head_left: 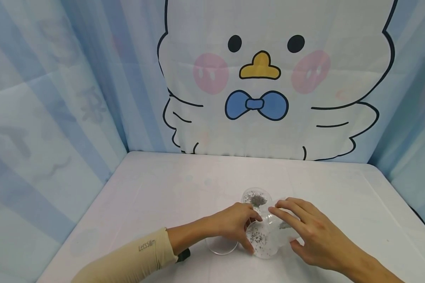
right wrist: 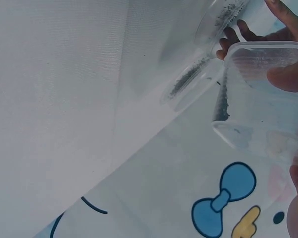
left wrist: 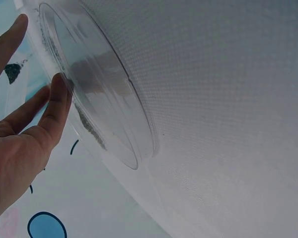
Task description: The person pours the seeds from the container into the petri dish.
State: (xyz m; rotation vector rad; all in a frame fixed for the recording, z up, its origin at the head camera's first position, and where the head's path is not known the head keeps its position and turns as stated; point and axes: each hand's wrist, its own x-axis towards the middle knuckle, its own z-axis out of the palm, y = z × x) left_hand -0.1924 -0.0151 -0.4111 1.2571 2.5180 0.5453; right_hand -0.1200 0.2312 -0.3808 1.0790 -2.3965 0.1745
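My left hand (head_left: 233, 222) holds the rim of a round clear petri dish (head_left: 263, 245) strewn with dark granules, thumb at the near side and fingers at the far side. A tilted clear plastic container (right wrist: 260, 104) is gripped by my right hand (head_left: 309, 234), over the right side of that dish. Dark granules (right wrist: 222, 103) lie along one wall inside it. Just behind stands another petri dish (head_left: 251, 192) with a dark heap of granules. Under my left wrist lies a clear dish (left wrist: 131, 106) with no granules visible in it.
The white-clothed table (head_left: 163, 188) runs back to a curtain (head_left: 212, 129) with a cartoon bird. Blue and white curtains (head_left: 49, 118) enclose the sides. A small dark object (head_left: 184, 255) shows by the left sleeve.
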